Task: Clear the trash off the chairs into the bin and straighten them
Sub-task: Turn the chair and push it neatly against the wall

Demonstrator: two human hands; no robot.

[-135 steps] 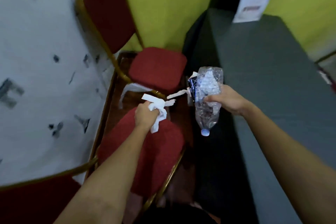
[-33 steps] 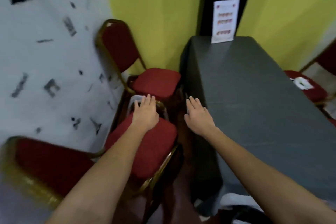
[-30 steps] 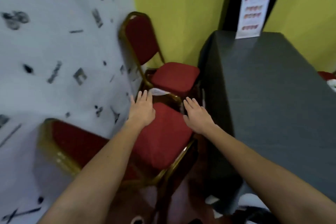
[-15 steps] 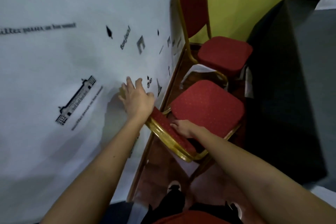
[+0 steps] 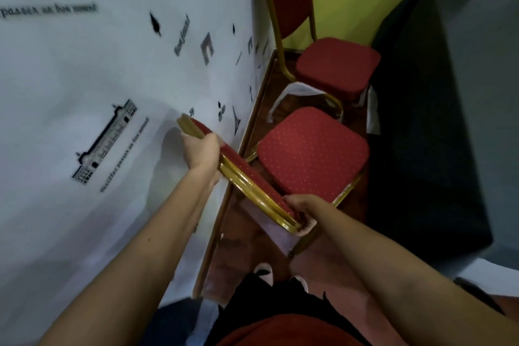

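Both hands on the backrest of the near chair (image 5: 311, 152), seen from above.

Left hand (image 5: 200, 153) wraps the upper end of the gold-framed backrest (image 5: 238, 171), fingers curled around the rail close to the printed white wall (image 5: 84, 78). Right hand (image 5: 302, 209) clamps the lower corner, fingers hidden behind the frame. Red seat bare. Second chair (image 5: 337, 64) stands beyond, against the yellow wall, seat bare too. White bin liner (image 5: 292, 91) shows between the two chairs. Dark-covered table (image 5: 449, 93) on the right.
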